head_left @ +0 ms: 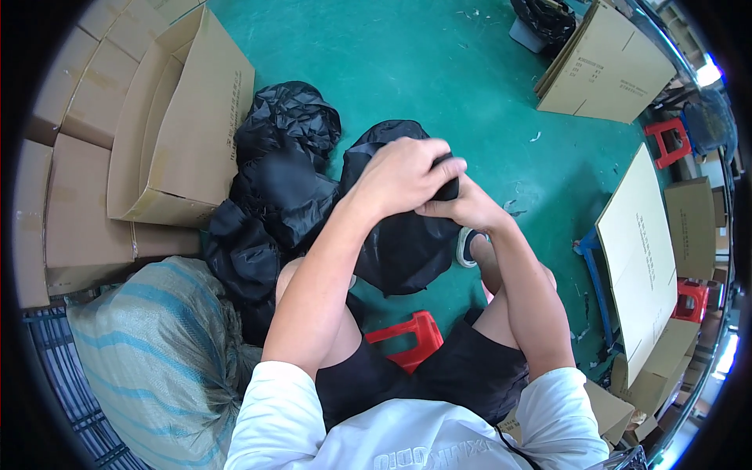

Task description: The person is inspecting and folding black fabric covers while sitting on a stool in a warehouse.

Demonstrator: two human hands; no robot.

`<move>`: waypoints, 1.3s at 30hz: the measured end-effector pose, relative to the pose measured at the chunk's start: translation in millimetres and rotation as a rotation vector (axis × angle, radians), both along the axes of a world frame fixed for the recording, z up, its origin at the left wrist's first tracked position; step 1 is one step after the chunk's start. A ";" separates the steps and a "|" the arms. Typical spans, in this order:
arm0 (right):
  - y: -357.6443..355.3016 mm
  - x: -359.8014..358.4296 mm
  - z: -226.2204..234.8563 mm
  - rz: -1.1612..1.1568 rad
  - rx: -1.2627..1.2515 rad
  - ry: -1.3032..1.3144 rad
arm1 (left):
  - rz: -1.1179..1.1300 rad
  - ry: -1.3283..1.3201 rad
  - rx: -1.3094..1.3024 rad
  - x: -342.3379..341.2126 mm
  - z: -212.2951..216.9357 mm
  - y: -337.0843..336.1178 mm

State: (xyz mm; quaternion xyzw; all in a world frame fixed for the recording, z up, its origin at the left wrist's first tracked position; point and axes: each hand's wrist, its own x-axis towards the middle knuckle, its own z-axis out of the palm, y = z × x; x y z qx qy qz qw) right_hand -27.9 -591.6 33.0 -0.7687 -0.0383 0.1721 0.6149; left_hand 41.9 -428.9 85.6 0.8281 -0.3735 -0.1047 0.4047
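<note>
Both my hands come together in front of me over a piece of thin black fabric [411, 251] that hangs down between my knees. My left hand [401, 176] is closed over the top of a gathered black bunch, its knuckles up and its fingers a little blurred. From the other side my right hand [468, 205] grips the same bunch, thumb and fingers against it. Much of what lies between the palms is hidden. To the left, touching my leg, a pile of similar crumpled black fabric [294, 192] lies on the floor.
An open cardboard box [192, 117] stands left among stacked cartons. A striped woven sack [160, 352] bulges at lower left. Below me is a red stool [419, 341]. On the right are a cardboard sheet [644, 254] on a blue frame and leaning flattened boxes [615, 70].
</note>
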 end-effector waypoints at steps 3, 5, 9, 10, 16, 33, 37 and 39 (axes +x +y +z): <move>7.9 -0.6 15.1 -0.355 0.435 0.250 | 0.198 0.142 -0.430 12.4 -2.3 13.3; -11.6 -7.9 18.2 -0.511 0.847 0.262 | 0.453 0.030 -0.641 29.8 -3.6 21.6; -54.4 -24.3 21.0 -0.584 1.344 -0.060 | 0.845 0.296 -0.641 52.7 -47.8 39.2; -61.3 -27.2 19.7 -0.657 1.340 -0.188 | 0.846 0.475 -0.519 59.8 -75.5 38.5; -54.5 -29.3 29.3 0.015 1.397 -0.326 | 0.236 1.996 -0.509 -23.8 -86.0 -28.0; -35.4 -6.5 1.4 -0.261 1.002 0.320 | -0.027 1.289 -1.470 30.7 -18.6 32.1; -5.7 -11.3 19.2 -0.570 0.502 0.417 | 0.049 1.287 -1.362 28.1 -13.5 36.5; -14.0 -6.4 -3.2 -0.398 0.681 0.371 | 0.159 1.255 -1.376 42.3 -40.9 42.0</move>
